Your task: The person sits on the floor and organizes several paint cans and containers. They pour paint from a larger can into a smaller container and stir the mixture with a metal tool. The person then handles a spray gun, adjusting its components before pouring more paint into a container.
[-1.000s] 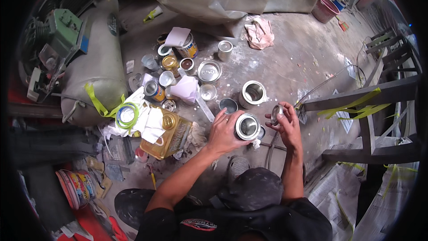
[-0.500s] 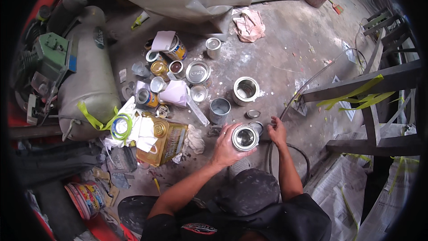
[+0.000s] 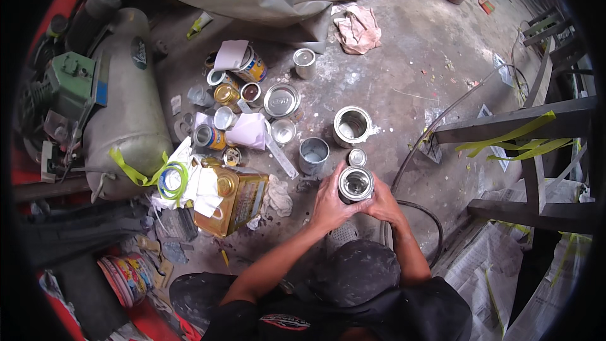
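My left hand (image 3: 328, 205) and my right hand (image 3: 380, 205) are both closed around an open silver metal can (image 3: 356, 187), low over the floor in front of me; some fingers are hidden by it. Just beyond it lies a small round metal lid or tin (image 3: 356, 156). A larger open metal can (image 3: 351, 136) stands farther ahead, with a grey cup (image 3: 314, 161) to the left of it.
Many paint tins (image 3: 278, 101), cups and lilac papers crowd the left, by a gold rectangular can (image 3: 243, 205) and an air compressor (image 3: 123, 95). A hose (image 3: 413, 151) runs along the right beside grey frames (image 3: 499, 208). A pink rag (image 3: 356, 28) lies ahead.
My right hand has let go of the small lid, which now rests beyond the can, and has moved left onto the can that my left hand holds.
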`<act>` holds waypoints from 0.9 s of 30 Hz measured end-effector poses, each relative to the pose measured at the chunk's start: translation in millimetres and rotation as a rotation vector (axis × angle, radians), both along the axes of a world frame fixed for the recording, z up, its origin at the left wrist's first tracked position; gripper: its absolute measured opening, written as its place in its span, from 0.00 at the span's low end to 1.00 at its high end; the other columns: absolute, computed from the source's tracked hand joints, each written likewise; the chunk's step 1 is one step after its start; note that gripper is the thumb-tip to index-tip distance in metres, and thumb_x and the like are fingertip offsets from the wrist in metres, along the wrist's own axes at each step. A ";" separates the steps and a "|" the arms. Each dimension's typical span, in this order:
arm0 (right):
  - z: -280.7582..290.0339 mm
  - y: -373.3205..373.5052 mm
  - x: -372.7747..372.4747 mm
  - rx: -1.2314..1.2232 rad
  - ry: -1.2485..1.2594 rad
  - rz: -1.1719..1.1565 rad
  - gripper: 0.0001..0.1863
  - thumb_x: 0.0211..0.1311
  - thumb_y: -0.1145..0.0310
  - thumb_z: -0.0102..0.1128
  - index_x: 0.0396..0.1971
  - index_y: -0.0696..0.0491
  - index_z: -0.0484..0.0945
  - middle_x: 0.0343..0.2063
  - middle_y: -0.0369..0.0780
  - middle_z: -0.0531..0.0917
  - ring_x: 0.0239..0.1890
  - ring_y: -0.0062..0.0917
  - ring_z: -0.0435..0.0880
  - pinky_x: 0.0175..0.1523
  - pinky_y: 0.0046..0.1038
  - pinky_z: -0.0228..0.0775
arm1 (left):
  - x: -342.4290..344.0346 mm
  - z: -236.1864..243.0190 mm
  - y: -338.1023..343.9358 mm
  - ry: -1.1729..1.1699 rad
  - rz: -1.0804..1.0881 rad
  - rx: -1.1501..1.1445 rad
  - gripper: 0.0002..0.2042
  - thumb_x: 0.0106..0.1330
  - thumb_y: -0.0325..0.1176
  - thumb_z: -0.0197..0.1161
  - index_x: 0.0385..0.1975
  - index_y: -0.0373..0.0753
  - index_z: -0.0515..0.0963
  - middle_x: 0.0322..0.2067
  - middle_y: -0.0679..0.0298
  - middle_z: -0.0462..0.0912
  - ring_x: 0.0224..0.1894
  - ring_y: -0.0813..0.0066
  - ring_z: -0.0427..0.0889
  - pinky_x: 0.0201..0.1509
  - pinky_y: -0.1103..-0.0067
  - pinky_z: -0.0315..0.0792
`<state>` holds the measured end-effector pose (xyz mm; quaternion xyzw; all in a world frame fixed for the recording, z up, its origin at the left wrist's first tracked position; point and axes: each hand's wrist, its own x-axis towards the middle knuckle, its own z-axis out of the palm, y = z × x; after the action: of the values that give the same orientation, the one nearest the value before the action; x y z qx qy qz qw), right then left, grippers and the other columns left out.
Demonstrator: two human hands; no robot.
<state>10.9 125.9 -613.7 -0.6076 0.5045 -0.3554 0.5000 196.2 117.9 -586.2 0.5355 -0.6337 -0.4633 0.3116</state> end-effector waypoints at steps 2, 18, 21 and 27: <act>-2.4 -4.6 2.1 0.000 0.074 -0.129 0.43 0.42 0.64 0.81 0.60 0.58 0.70 0.53 0.45 0.81 0.54 0.36 0.82 0.60 0.35 0.72 | -1.3 -8.7 1.6 -0.105 -0.011 -0.139 0.62 0.49 0.59 0.77 0.72 0.26 0.45 0.69 0.33 0.54 0.72 0.38 0.56 0.73 0.57 0.55; -52.9 -50.5 -47.1 -0.312 0.513 -0.656 0.41 0.45 0.75 0.69 0.64 0.59 0.66 0.58 0.52 0.75 0.62 0.48 0.72 0.68 0.41 0.62 | -18.2 -41.4 -0.1 -0.279 0.369 -0.220 0.48 0.59 0.37 0.73 0.71 0.28 0.46 0.73 0.37 0.41 0.75 0.36 0.44 0.76 0.53 0.47; -47.0 -54.0 -41.6 -0.357 0.502 -0.640 0.41 0.44 0.75 0.69 0.64 0.60 0.66 0.57 0.51 0.75 0.62 0.48 0.72 0.68 0.41 0.63 | -8.4 -50.3 -10.0 -0.250 0.424 -0.178 0.51 0.56 0.35 0.76 0.72 0.28 0.44 0.72 0.35 0.40 0.75 0.36 0.44 0.77 0.55 0.47; -43.7 -59.0 -46.6 -0.432 0.541 -0.599 0.43 0.39 0.71 0.71 0.63 0.56 0.68 0.55 0.49 0.76 0.60 0.46 0.73 0.67 0.42 0.62 | -13.7 -71.7 -44.0 -0.236 0.550 -0.051 0.55 0.53 0.34 0.77 0.72 0.27 0.41 0.72 0.33 0.42 0.74 0.36 0.47 0.76 0.57 0.50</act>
<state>-35.7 66.9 -657.3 -0.5962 0.6847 -0.4100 0.0872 182.5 74.0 -657.9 0.7293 -0.5081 -0.2799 0.3628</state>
